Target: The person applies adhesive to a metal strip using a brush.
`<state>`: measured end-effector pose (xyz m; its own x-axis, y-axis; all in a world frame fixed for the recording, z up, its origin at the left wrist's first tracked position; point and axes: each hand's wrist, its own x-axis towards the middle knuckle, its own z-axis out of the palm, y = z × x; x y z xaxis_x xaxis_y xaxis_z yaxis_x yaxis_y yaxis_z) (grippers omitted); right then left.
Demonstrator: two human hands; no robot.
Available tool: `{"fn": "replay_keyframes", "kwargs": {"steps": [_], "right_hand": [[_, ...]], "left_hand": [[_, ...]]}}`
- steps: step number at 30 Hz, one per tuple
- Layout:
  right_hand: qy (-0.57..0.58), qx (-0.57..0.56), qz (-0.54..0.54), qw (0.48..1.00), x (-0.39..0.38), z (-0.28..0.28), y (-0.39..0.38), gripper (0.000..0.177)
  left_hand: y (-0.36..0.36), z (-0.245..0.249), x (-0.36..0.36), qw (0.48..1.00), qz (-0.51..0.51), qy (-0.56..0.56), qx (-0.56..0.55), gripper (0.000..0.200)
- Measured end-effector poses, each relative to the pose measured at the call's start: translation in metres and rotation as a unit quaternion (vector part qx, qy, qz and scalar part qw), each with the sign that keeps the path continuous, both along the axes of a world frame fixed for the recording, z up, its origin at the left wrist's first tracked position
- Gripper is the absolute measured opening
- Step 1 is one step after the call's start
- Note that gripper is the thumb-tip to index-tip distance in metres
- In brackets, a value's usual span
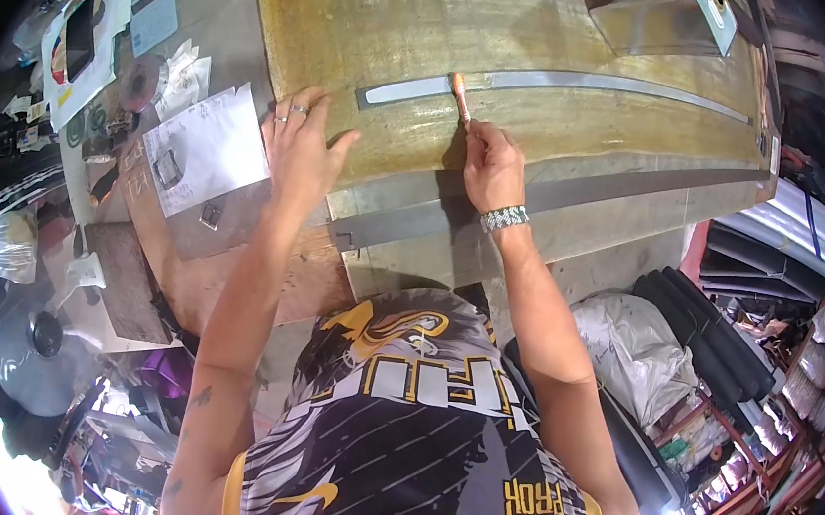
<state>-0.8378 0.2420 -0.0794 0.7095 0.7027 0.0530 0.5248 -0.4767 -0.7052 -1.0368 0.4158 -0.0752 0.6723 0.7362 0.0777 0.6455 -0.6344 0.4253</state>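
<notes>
My right hand (497,166) grips the handle of a small brush (461,101). The brush's orange-brown head rests at a long, narrow grey strip (549,81), which lies slightly curved across a yellowish, glue-stained board (406,19). A pale, shiny coat shows on part of the strip, left of the brush. With thumb apart from the fingers, my left hand (304,148) lies flat at the board's left edge, beside a white paper (209,154) with writing. It holds nothing.
A long metal straightedge (556,210) runs along the near side of the bench. At the back right stands a folded sheet (654,23) with a light-coloured tag. Black rolls (708,336) and a white plastic bag (632,353) lie at the right; a phone (80,39) is at the left.
</notes>
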Motion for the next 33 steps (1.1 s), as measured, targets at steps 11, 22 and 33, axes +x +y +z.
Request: {"fn": "replay_keyframes", "kwargs": {"steps": [11,22,33], "right_hand": [[-0.025,-0.031,0.018,0.999,-0.037,0.008,0.022,0.013],[0.017,-0.056,0.055,0.997,-0.081,0.010,0.045,0.014],[0.015,-0.031,-0.110,0.993,0.026,0.027,-0.009,0.024]], "left_hand": [[0.003,-0.001,-0.008,0.999,-0.008,-0.014,-0.033,0.054],[0.007,-0.003,-0.017,0.999,-0.025,-0.040,-0.027,0.052],[0.008,-0.002,-0.019,0.999,-0.020,-0.034,-0.023,0.051]]}}
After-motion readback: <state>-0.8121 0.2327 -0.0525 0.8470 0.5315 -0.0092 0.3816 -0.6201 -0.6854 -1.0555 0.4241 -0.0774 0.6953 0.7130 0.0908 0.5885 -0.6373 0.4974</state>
